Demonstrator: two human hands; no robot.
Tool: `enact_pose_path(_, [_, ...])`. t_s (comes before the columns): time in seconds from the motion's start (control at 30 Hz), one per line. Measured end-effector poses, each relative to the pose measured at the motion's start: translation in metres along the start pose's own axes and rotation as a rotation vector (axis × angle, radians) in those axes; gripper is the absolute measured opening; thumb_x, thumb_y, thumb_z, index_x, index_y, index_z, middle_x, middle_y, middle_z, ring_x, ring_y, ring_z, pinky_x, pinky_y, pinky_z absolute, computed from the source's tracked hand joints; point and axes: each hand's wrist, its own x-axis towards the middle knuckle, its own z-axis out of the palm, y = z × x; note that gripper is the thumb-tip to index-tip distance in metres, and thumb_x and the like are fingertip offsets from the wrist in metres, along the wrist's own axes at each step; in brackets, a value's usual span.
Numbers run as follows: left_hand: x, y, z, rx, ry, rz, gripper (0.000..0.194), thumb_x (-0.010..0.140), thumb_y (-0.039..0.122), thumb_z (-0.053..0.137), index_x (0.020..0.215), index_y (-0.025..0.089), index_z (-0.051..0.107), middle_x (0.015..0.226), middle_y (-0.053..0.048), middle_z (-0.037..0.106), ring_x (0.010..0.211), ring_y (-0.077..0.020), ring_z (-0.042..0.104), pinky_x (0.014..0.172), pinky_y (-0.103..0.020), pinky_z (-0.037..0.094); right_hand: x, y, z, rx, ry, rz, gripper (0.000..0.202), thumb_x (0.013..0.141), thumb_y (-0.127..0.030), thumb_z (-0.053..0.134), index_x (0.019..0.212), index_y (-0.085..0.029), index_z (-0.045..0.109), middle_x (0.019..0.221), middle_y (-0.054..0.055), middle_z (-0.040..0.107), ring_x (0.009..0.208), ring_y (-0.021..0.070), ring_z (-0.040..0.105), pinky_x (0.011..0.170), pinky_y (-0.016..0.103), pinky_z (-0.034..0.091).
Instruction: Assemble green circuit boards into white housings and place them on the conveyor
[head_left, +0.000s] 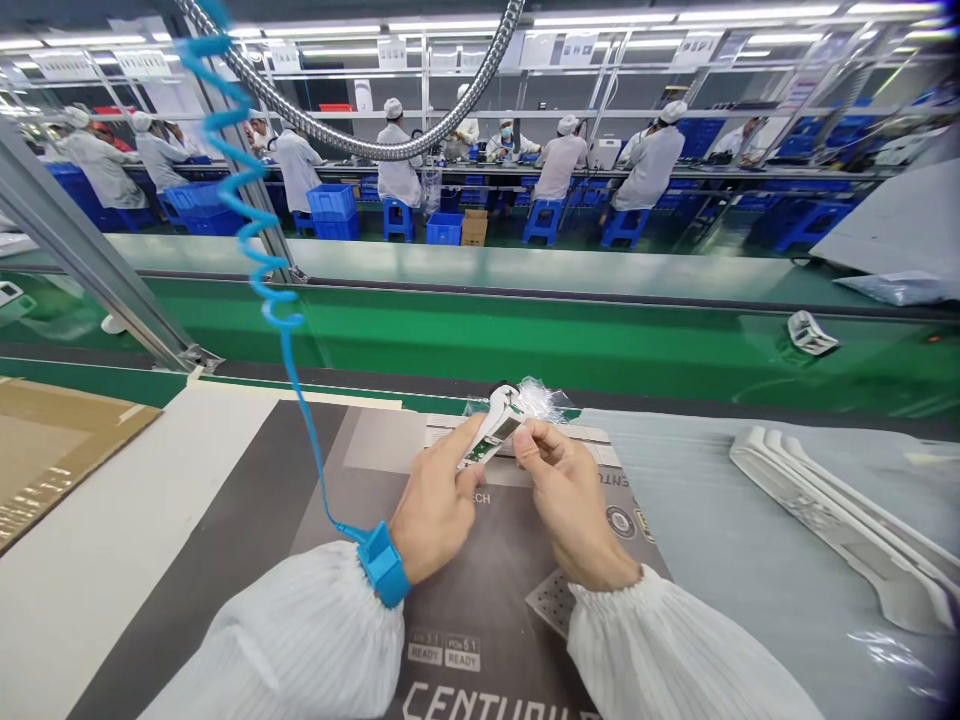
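White device (504,425), green board (478,453) showing, at 12 o'clock over dark printed sheet (480,560). Left hand (435,500) half-curled, gripping its 8 o'clock side. Right hand (568,495) pinched near its 3 o'clock edge, grip unclear. Clear plastic (546,401) just beyond, 1 o'clock.

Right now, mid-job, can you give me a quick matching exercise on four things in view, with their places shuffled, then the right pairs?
1. wrist strap
2. brown cardboard
3. white device
4. white plastic shells

A. held in the left hand
B. lying at the right
C. around the left wrist
D. at the picture's left edge

Pairs: 1-C, 2-D, 3-A, 4-B
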Motion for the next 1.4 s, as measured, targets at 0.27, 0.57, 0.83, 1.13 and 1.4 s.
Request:
enact_pose_path(0.27, [0.008, -0.008, -0.008, -0.022, 0.133, -0.165, 0.042, 0.086, 0.015, 0.051, 0.127, 0.020, 0.057, 0.103, -0.007, 0.069, 0.088, -0.0210, 0.066, 0.087, -0.040, 0.051, 0.027, 0.003, -0.038, -0.324, 0.234, -0.151, 0.025, 0.084, -0.046, 0.056, 0.079, -0.021, 0.056, 0.075, 0.000, 0.053, 0.072, 0.0173, 0.046, 0.071, 0.032, 0.034])
enact_pose_path(0.57, [0.012, -0.002, -0.021, -0.392, 0.153, -0.285, 0.039, 0.075, 0.037, 0.070, 0.106, 0.014, 0.062, 0.085, -0.004, 0.067, 0.076, -0.0170, 0.065, 0.070, -0.030, 0.054, 0.041, 0.010, -0.082, -1.063, 0.432, -0.228, 0.033, 0.080, -0.032, 0.053, 0.109, -0.018, 0.059, 0.092, 0.006, 0.066, 0.091, 0.0244, 0.057, 0.081, 0.038, 0.034])
enact_pose_path(0.83, [0.013, 0.001, -0.027, -0.439, 0.187, -0.362, 0.056, 0.067, 0.047, 0.077, 0.110, 0.015, 0.064, 0.087, -0.005, 0.070, 0.080, -0.0194, 0.068, 0.071, -0.031, 0.054, 0.013, -0.040, -0.190, -1.635, 0.606, 0.021, 0.022, 0.086, -0.033, 0.054, 0.090, -0.019, 0.070, 0.103, 0.013, 0.068, 0.101, 0.0305, 0.058, 0.083, 0.044, 0.033])
enact_pose_path(1.13, [0.013, 0.009, -0.027, -0.540, 0.153, -0.409, 0.052, 0.069, 0.043, 0.076, 0.111, 0.016, 0.062, 0.098, -0.007, 0.070, 0.075, -0.0152, 0.064, 0.066, -0.027, 0.051, -0.019, -0.048, -0.214, -1.502, 0.471, 0.021, 0.031, 0.088, -0.046, 0.049, 0.089, -0.020, 0.068, 0.083, 0.010, 0.070, 0.082, 0.0291, 0.061, 0.073, 0.040, 0.037])
enact_pose_path(1.4, [0.010, 0.007, -0.020, -0.472, 0.042, -0.214, 0.048, 0.074, 0.047, 0.075, 0.108, 0.016, 0.061, 0.082, -0.001, 0.065, 0.068, -0.0123, 0.056, 0.064, -0.025, 0.044, -0.010, -0.068, -0.056, -0.412, -0.581, 0.187, 0.047, 0.082, -0.055, 0.062, 0.115, -0.022, 0.069, 0.069, -0.001, 0.065, 0.046, 0.0122, 0.053, 0.050, 0.028, 0.044])
